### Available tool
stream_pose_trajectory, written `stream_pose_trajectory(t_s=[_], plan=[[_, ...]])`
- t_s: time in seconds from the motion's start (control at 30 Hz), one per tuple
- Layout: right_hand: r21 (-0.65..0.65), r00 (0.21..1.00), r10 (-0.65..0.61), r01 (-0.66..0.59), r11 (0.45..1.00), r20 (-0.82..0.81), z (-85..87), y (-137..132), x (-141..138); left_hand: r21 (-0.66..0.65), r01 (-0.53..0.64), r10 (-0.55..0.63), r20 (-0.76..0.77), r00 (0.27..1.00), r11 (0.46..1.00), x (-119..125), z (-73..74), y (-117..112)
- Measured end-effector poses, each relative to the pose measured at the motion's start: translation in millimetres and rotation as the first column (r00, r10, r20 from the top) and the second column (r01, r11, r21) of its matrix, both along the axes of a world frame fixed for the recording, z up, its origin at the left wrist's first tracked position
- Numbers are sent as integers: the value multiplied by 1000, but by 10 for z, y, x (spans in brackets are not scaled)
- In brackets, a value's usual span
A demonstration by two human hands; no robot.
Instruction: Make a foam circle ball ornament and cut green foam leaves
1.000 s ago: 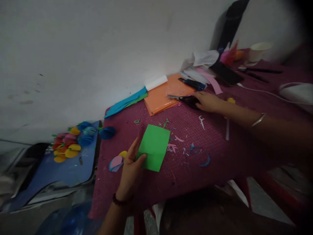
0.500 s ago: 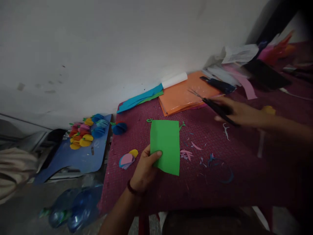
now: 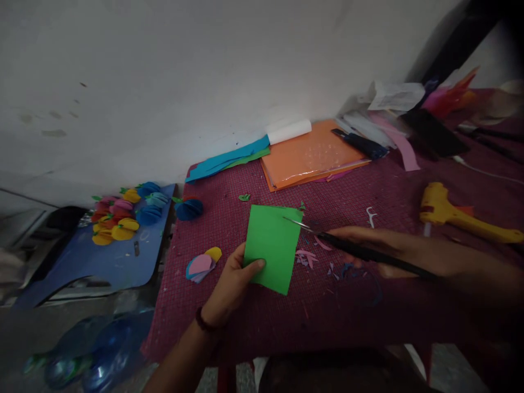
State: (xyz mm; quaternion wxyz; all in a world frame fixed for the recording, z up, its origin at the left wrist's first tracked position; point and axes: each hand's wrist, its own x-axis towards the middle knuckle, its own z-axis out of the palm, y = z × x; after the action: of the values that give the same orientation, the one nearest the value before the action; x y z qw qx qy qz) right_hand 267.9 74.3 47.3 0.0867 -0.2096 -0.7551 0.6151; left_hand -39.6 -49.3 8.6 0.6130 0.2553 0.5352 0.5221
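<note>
My left hand grips a green foam sheet by its lower left side, thumb on top. In my right hand is a pair of black-handled scissors, with the blades reaching over the sheet's upper right edge. Whether the blades are around the sheet or only above it, I cannot tell. Left of the sheet lie several small rounded cutouts in pink, yellow and blue. Green scraps and pink scraps lie around it on the purple cloth.
Orange sheets lie at the back with a dark utility knife on them. A yellow glue gun rests at the right, near a black phone. Layered foam fruits sit on a blue board at left. Plastic bottles stand below.
My right hand has brought the scissors down and left, from over the orange sheets to the green sheet. The green sheet has tilted slightly. The glue gun has come into clear view.
</note>
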Motion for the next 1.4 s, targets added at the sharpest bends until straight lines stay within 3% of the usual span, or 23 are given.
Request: stream_pose_trajectory(t_s=[0.27,0.43,0.6,0.9,1.17,1.4], plan=[[-26,992,104,-102,994,76,-85,117,-266,-87,238,-248,-134,959,967,-138,116,101],[-14,982,143,-142,990,123,-133,119,-231,-129,172,-188,-122,975,977,-69,105,245],[-55,980,141,-134,989,141,-143,140,-140,-143,152,-164,-77,983,978,-89,98,206],[-209,990,137,-125,970,46,-457,168,-109,-149,130,-140,-56,989,980,-113,159,94],[-152,987,150,-140,978,54,-284,152,-228,-154,157,-180,-148,972,976,-135,126,48],[-53,984,169,-167,985,57,-293,157,-218,-183,142,-176,-184,967,973,-130,94,46]])
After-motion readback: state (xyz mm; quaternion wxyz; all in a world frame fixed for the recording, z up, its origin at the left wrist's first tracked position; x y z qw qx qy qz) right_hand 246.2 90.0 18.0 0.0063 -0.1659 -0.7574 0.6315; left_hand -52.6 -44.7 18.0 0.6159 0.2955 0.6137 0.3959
